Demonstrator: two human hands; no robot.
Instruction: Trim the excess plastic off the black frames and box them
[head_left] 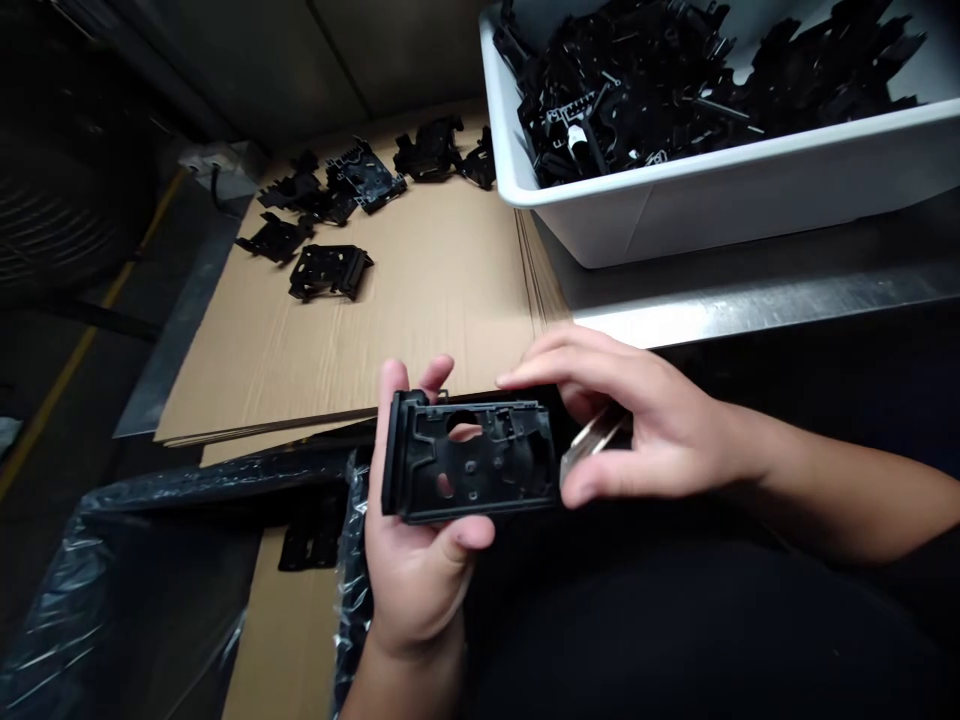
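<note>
A black plastic frame with round holes and a thick left end [480, 465] lies across my left hand [420, 570], whose thumb rests at its lower edge while the fingers support it from behind. Just beyond the frame's right end, my right hand [637, 420] is closed on a small metallic tool [595, 440], held between thumb and fingers. The tool is partly hidden by the fingers and slightly blurred, so its exact kind cannot be made out. Its tip is close to the frame's right edge.
Several black plastic parts, one nearest [330, 272], lie on stacked cardboard sheets [442, 290]. A white bin [697, 190] full of black parts stands at the upper right on a metal table [675, 315]. Below left is a plastic-lined container [75, 580] with cardboard inside.
</note>
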